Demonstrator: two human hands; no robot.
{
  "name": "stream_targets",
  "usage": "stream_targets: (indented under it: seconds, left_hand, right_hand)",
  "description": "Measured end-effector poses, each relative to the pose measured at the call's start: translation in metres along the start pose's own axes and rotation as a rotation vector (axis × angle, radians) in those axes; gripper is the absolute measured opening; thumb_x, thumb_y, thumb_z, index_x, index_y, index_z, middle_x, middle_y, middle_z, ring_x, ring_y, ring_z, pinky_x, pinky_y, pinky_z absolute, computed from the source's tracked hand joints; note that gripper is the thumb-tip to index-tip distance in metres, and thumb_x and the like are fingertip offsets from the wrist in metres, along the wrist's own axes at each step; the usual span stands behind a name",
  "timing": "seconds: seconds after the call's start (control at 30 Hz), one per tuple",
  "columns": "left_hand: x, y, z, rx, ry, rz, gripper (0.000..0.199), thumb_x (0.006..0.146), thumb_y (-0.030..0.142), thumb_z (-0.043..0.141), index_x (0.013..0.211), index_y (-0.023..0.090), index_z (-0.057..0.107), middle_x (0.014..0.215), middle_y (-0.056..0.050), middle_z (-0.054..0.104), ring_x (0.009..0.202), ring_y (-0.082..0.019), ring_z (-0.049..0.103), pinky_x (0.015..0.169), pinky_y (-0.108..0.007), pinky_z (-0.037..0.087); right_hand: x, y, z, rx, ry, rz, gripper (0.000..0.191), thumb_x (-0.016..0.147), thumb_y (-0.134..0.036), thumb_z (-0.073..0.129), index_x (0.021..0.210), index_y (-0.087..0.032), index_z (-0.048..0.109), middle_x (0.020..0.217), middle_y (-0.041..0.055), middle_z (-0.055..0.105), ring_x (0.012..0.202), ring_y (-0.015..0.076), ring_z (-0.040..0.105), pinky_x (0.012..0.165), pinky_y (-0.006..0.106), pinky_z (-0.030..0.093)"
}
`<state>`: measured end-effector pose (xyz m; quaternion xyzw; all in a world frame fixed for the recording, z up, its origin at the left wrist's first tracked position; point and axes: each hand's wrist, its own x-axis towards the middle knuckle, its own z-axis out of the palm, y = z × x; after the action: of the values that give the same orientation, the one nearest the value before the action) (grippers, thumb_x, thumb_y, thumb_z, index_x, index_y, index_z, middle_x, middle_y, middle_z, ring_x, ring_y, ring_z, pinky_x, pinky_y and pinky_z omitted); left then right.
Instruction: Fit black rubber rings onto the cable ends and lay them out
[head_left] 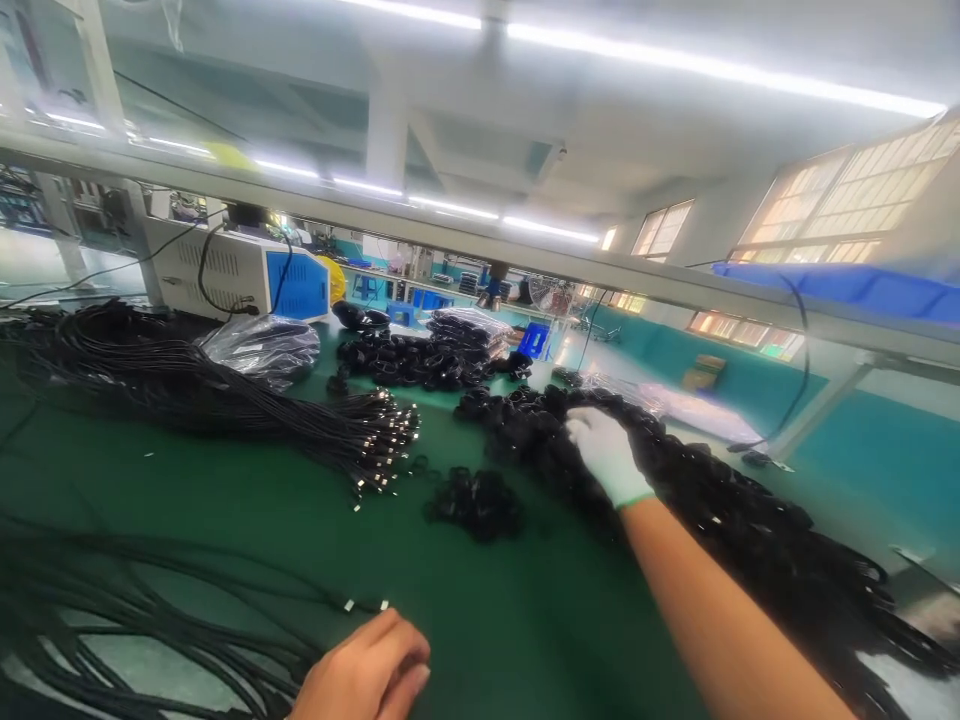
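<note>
Below, black coils (697, 490), gloved right grip (606, 452) above

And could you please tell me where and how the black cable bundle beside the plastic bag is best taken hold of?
Probably around the cable bundle, just behind its fanned-out connector ends, coming from the near side. There the cables run closely side by side, with green tabletop in front, while the transparent plastic bag lies on the bundle's far side.

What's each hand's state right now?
Left bare hand: loosely curled; whether it holds anything can't be told.
Right white-gloved hand: over heaped black coiled cables; open or closed can't be told.
</note>
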<state>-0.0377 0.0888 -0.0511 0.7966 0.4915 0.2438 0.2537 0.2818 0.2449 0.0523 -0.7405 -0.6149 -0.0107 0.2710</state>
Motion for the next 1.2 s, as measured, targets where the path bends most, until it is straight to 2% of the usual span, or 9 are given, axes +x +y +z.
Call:
stream_targets:
  seconds: [0.17,0.27,0.37,0.43,0.53,0.6,0.77,0.97,1.2]
  left_hand:
    - [-0.007,0.026,-0.01,-0.04,-0.034,-0.102,0.018,0.085,0.026,0.043,0.088,0.024,0.06,0.089,0.001,0.061,0.075,-0.013,0.059,0.07,-0.022,0.043]
    - [-0.002,0.05,-0.017,0.024,-0.122,-0.066,0.015,0.083,0.024,0.047,0.088,0.025,0.061,0.088,0.002,0.061,0.075,-0.014,0.058,0.067,-0.023,0.042]
    - [0.03,0.061,-0.02,0.188,-0.168,0.026,0.014,0.08,0.026,0.051,0.089,0.026,0.062,0.092,0.001,0.06,0.079,-0.016,0.058,0.068,-0.025,0.042]
    - [0.063,0.059,-0.015,0.282,-0.115,0.006,0.022,0.08,0.028,0.053,0.099,0.026,0.061,0.103,-0.002,0.057,0.091,-0.019,0.056,0.077,-0.028,0.042]
    - [0.105,0.055,0.001,0.342,-0.077,-0.044,0.046,0.074,0.03,0.06,0.118,0.024,0.053,0.119,-0.01,0.049,0.109,-0.028,0.047,0.087,-0.038,0.04]
    - [0.116,0.057,0.014,0.363,-0.086,-0.029,0.051,0.069,0.031,0.065,0.118,0.024,0.053,0.123,-0.012,0.046,0.113,-0.032,0.044,0.089,-0.042,0.039]
    - [0.075,0.07,0.037,0.365,-0.198,0.127,0.036,0.067,0.027,0.068,0.101,0.026,0.061,0.122,-0.004,0.049,0.111,-0.027,0.044,0.09,-0.038,0.04]
    - [0.019,0.069,0.02,0.188,-0.289,0.279,0.018,0.076,0.018,0.059,0.092,0.025,0.061,0.113,0.0,0.055,0.106,-0.019,0.047,0.09,-0.03,0.039]
    - [0.052,0.053,-0.004,0.249,-0.058,-0.11,0.01,0.08,0.023,0.051,0.084,0.023,0.06,0.088,0.0,0.063,0.081,-0.015,0.056,0.072,-0.024,0.04]
  right_hand:
    - [-0.103,0.009,0.015,0.124,-0.133,-0.055,0.026,0.085,-0.024,0.045,0.106,-0.017,0.061,0.105,0.004,0.065,0.099,0.0163,0.059,0.091,0.026,0.043]
    - [-0.137,0.018,0.016,0.162,-0.188,-0.038,0.027,0.083,-0.022,0.045,0.103,-0.014,0.063,0.105,0.0072,0.066,0.1,0.0193,0.059,0.092,0.03,0.043]
    - [-0.151,0.03,0.007,0.185,-0.209,-0.002,0.029,0.083,-0.023,0.044,0.102,-0.013,0.063,0.106,0.0082,0.065,0.101,0.0208,0.059,0.093,0.032,0.042]
    - [-0.157,0.036,-0.001,0.2,-0.21,0.031,0.031,0.084,-0.025,0.043,0.106,-0.014,0.061,0.109,0.0083,0.064,0.103,0.0211,0.058,0.094,0.033,0.042]
    - [-0.17,0.039,-0.01,0.232,-0.23,0.069,0.033,0.084,-0.028,0.042,0.109,-0.015,0.06,0.112,0.0079,0.063,0.105,0.021,0.057,0.095,0.034,0.041]
    - [-0.18,0.038,-0.014,0.256,-0.248,0.083,0.034,0.084,-0.029,0.041,0.111,-0.015,0.059,0.114,0.0078,0.063,0.105,0.0209,0.057,0.095,0.034,0.042]
    - [-0.206,0.031,-0.016,0.284,-0.302,0.113,0.04,0.085,-0.027,0.039,0.12,-0.016,0.054,0.12,0.0087,0.059,0.109,0.0216,0.056,0.095,0.036,0.042]
    - [-0.237,0.002,0.003,0.107,-0.425,-0.247,0.044,0.077,-0.017,0.051,0.12,-0.021,0.057,0.121,0.0085,0.057,0.113,0.0274,0.048,0.1,0.044,0.034]
    - [-0.22,-0.022,0.035,0.045,-0.173,-0.356,0.044,0.075,-0.017,0.056,0.118,-0.024,0.058,0.133,0.0097,0.045,0.123,0.0286,0.038,0.103,0.044,0.027]
